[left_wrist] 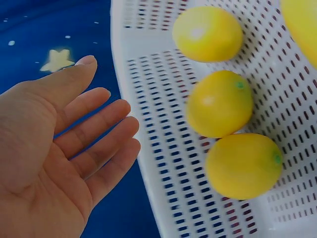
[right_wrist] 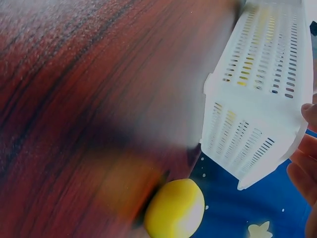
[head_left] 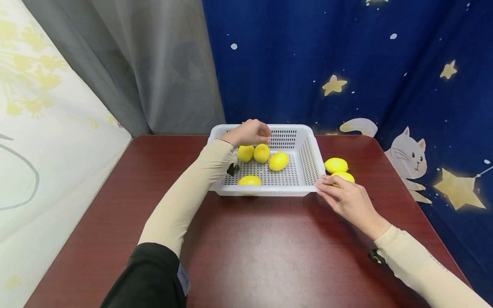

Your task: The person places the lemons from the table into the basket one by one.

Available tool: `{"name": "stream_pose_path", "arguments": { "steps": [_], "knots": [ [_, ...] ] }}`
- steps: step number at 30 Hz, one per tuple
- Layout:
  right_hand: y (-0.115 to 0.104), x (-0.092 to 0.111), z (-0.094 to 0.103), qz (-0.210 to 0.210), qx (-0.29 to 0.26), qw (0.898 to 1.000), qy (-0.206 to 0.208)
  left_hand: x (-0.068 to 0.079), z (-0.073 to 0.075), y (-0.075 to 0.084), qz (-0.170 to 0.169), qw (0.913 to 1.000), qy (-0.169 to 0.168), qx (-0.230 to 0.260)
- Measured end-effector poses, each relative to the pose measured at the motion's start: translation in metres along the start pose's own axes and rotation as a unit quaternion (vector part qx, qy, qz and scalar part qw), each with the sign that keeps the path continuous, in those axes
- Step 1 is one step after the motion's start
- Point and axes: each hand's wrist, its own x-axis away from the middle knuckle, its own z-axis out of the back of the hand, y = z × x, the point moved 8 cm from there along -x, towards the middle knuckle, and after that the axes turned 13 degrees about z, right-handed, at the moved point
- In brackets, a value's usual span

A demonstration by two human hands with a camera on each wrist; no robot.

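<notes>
A white perforated plastic basket (head_left: 277,189) stands on the table with several yellow lemons (head_left: 279,161) lying loose in it. My left hand (head_left: 252,131) hovers over the basket's back left part and holds nothing. In the left wrist view, this hand (left_wrist: 64,153) has its palm showing and its fingers loosely extended beside the rim (left_wrist: 130,111). At the basket's front right corner, my right hand (head_left: 348,201) pinches the rim between thumb and fingers. The right wrist view shows its thumb (right_wrist: 310,113) against the rim.
Two more lemons (head_left: 336,165) lie on the table just right of the basket, the nearer one partly behind my right hand. The dark red-brown table (head_left: 269,248) reaches back to a grey curtain (head_left: 177,85) and a blue starry curtain (head_left: 285,64).
</notes>
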Motion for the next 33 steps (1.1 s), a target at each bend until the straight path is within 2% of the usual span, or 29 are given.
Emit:
{"name": "stream_pose_path", "arguments": {
  "steps": [6, 10, 15, 19, 24, 27, 30, 33],
  "knots": [
    [0.000, -0.001, -0.001, 0.008, 0.009, 1.000, -0.014, 0.027, 0.023, 0.006, -0.038, 0.9986, 0.035, -0.006],
    [0.000, -0.001, 0.000, 0.011, 0.014, 1.000, -0.018, 0.051, 0.035, 0.008, -0.048, 0.9975, 0.049, -0.016],
    [0.000, -0.001, 0.003, 0.018, 0.006, 1.000, -0.002, 0.090, 0.047, 0.005, -0.071, 0.9934, 0.085, -0.031],
    [0.001, -0.001, 0.003, 0.026, -0.008, 1.000, 0.008, 0.127, 0.053, -0.001, -0.108, 0.9847, 0.132, -0.036],
    [0.003, 0.000, 0.004, 0.023, -0.020, 1.000, 0.006, 0.170, 0.046, -0.015, -0.142, 0.9732, 0.173, -0.054],
    [0.005, 0.001, 0.007, 0.015, -0.029, 0.999, 0.005, 0.190, 0.037, -0.027, -0.147, 0.9671, 0.195, -0.071],
    [0.007, 0.001, 0.008, 0.010, -0.034, 0.999, 0.004, 0.203, 0.026, -0.040, -0.163, 0.9607, 0.214, -0.067],
    [0.009, -0.001, 0.009, 0.008, -0.041, 0.999, 0.001, 0.210, 0.013, -0.053, -0.173, 0.9571, 0.224, -0.065]
  ]
}}
